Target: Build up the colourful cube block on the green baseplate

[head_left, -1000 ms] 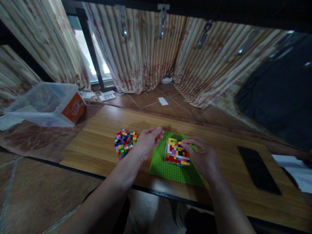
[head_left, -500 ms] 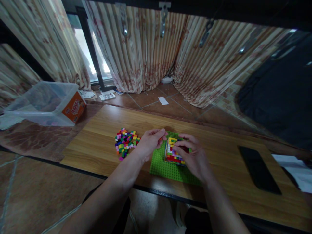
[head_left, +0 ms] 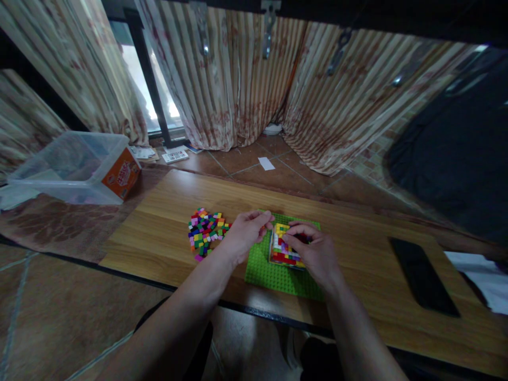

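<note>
A green studded baseplate lies on the wooden table, carrying a low block of multicoloured toy bricks with yellow, white, red and purple pieces on top. My right hand is over the right side of this block, thumb and fingertips pinched at its top; what they grip is too small to make out. Beside the block's upper left, my left hand hovers with fingers closed, a small orange-red toy brick showing between them. To the left is a loose pile of small coloured bricks, partly behind my left hand.
A black phone-like slab lies on the right of the table, with white paper beyond it. A clear plastic bin with an orange label stands at the far left. Curtains hang behind.
My right hand's fingers have drawn closer together into a tighter pinch at the block, uncovering more of the baseplate's far right corner. My left hand has barely moved.
</note>
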`<state>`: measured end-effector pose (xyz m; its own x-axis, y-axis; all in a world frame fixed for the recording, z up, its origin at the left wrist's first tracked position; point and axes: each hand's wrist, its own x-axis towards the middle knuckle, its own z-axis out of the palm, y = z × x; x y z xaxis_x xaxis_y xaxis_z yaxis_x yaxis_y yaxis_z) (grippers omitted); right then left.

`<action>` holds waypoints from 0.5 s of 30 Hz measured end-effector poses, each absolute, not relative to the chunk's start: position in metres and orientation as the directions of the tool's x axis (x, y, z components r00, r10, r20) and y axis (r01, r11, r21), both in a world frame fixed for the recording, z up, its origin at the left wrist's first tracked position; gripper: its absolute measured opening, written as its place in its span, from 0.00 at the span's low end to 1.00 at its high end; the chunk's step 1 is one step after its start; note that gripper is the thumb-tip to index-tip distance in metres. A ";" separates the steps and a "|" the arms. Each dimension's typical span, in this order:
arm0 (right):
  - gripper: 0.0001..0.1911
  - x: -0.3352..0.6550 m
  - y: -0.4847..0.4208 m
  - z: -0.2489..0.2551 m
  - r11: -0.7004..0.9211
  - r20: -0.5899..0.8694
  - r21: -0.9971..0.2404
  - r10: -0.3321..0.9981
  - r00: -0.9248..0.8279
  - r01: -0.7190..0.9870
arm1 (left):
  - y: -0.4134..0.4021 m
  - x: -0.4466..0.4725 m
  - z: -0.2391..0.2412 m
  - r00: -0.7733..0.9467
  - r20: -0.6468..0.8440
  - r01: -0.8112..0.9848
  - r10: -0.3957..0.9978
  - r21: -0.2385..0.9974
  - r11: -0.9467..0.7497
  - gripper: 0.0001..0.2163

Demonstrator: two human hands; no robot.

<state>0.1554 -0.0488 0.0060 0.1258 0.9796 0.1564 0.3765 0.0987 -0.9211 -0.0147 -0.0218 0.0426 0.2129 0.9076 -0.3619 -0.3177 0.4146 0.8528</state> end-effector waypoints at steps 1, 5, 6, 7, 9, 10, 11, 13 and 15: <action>0.08 0.155 -0.048 0.005 0.088 0.143 -0.930 0.981 0.130 0.357 | -0.022 -0.015 0.042 0.216 -0.363 -0.325 0.907 0.849 0.417 0.10; 0.08 0.154 -0.047 0.004 0.080 0.134 -0.939 0.981 0.142 0.335 | -0.023 -0.013 0.039 0.214 -0.376 -0.392 0.902 0.812 0.432 0.09; 0.08 0.154 -0.047 0.004 0.081 0.137 -0.939 0.980 0.147 0.334 | -0.024 -0.013 0.039 0.211 -0.387 -0.421 0.898 0.793 0.440 0.09; 0.08 0.154 -0.047 0.004 0.083 0.139 -0.939 0.979 0.150 0.333 | -0.024 -0.013 0.039 0.206 -0.401 -0.453 0.893 0.770 0.450 0.09; 0.08 0.153 -0.047 0.003 0.089 0.148 -0.938 0.977 0.154 0.336 | -0.024 -0.012 0.040 0.200 -0.434 -0.510 0.878 0.719 0.472 0.09; 0.08 0.153 -0.048 0.003 0.093 0.153 -0.935 0.976 0.153 0.342 | -0.024 -0.012 0.041 0.198 -0.450 -0.533 0.871 0.696 0.481 0.09; 0.08 0.153 -0.048 0.002 0.098 0.159 -0.933 0.975 0.152 0.346 | -0.024 -0.011 0.042 0.200 -0.463 -0.550 0.863 0.676 0.490 0.10; 0.08 0.154 -0.048 0.002 0.103 0.162 -0.931 0.976 0.145 0.350 | -0.025 -0.011 0.044 0.207 -0.477 -0.575 0.854 0.647 0.501 0.10; 0.09 0.156 -0.048 0.002 0.110 0.163 -0.929 0.979 0.122 0.354 | -0.025 -0.012 0.046 0.214 -0.467 -0.591 0.858 0.637 0.495 0.09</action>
<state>0.1560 -0.0480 0.0015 0.1223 0.9791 0.1627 0.3539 0.1101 -0.9288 -0.0118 -0.0255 0.0458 0.2144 0.8577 -0.4673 -0.5913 0.4948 0.6369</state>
